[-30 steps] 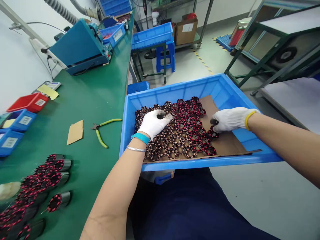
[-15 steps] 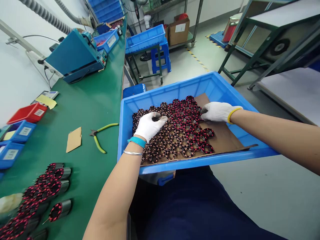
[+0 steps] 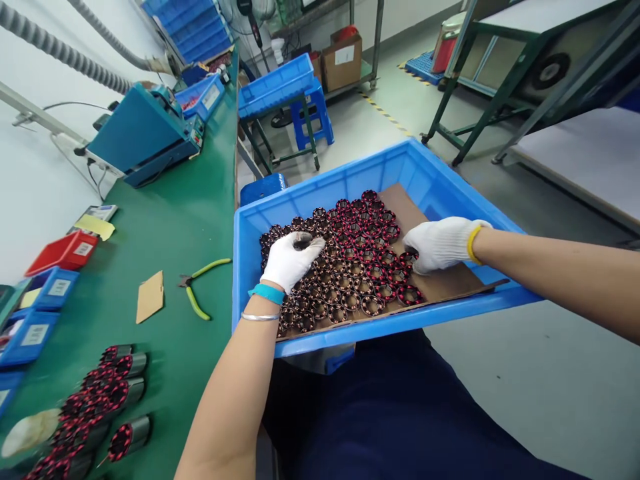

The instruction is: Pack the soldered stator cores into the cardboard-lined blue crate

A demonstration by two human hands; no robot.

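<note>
Across the person's lap, against the near right edge of the green worktop (image 3: 165,220), rests a shallow blue plastic tray (image 3: 450,193) lined with a brown cardboard sheet (image 3: 450,283). On that sheet stands a tight cluster of small round copper-wound stator cores with red insulation (image 3: 357,260), each upright with its axis vertical and its open bore facing up, packed like honeycomb over the left and middle of the cardboard while the right end stays bare. The left hand in a white knitted glove (image 3: 289,260) lies over the cluster's left side, fingers closed round one dark core lifted at the fingertips. The right hand in a white knitted glove with a yellow cuff (image 3: 440,243) presses down at the cluster's right edge, fingers curled against the outer cores; whether it grips one I cannot tell. On the worktop's near left corner lie longer grey metal cylinders with red-and-black windings (image 3: 107,390), tipped on their sides with their ends pointing right. Near the middle lie green-handled cutting pliers (image 3: 200,287) and a loose cardboard scrap (image 3: 150,297)
</note>
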